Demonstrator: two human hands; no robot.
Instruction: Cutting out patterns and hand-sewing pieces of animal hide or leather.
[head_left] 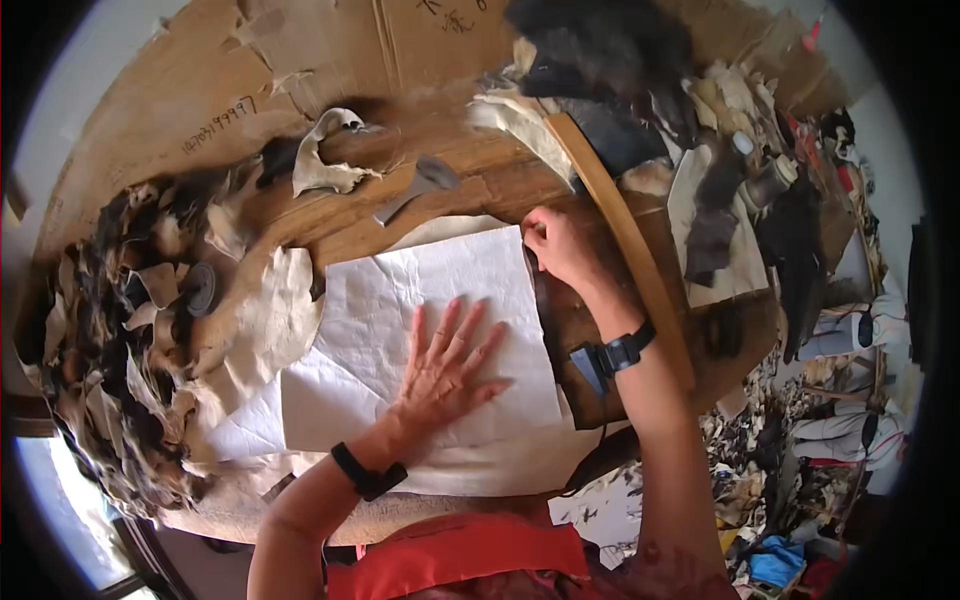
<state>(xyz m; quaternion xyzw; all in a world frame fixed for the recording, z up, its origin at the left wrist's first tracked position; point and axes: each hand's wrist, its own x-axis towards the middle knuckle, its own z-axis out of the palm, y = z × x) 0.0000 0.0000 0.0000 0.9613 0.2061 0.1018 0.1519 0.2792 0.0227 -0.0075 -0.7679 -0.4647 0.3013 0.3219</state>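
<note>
Here, left hand lies spread wide on white sheet, presumably steadying it over pale hide on bench; right hand curls beside its far right corner, contents unclear.

Light moderate and fairly even, shadows soft; creased white paper sheet reads pale at centre, folds clear, while black furry pelt at top sinks into murk. Glare bleaches dark-framed window, lower left. Round black fisheye vignette; margins bent, softly smeared.
</note>
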